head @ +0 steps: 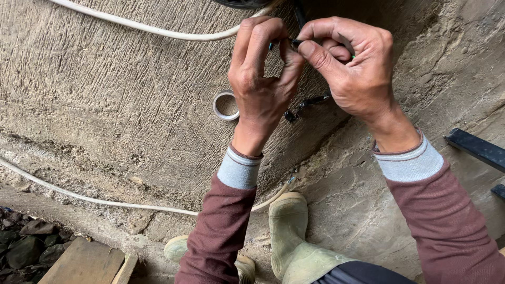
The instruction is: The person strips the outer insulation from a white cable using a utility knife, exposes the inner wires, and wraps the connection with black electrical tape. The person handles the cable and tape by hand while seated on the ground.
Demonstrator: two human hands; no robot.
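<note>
My left hand (261, 73) and my right hand (350, 66) meet near the top of the view, fingertips pinched together on a thin dark wire (292, 43) with a bit of blue and green insulation showing. More of that dark wire hangs in a kink below my hands (307, 105). A roll of white tape (225, 105) lies on the concrete just left of my left wrist. Both sleeves are maroon with grey cuffs.
A white cable (147, 29) curves across the rough concrete (105, 105) above, and another white cable (79, 197) runs below toward my pale rubber boots (289, 236). A wooden plank (87, 263) and dark stones (23, 244) lie at bottom left. Black metal bars (476, 147) stand at right.
</note>
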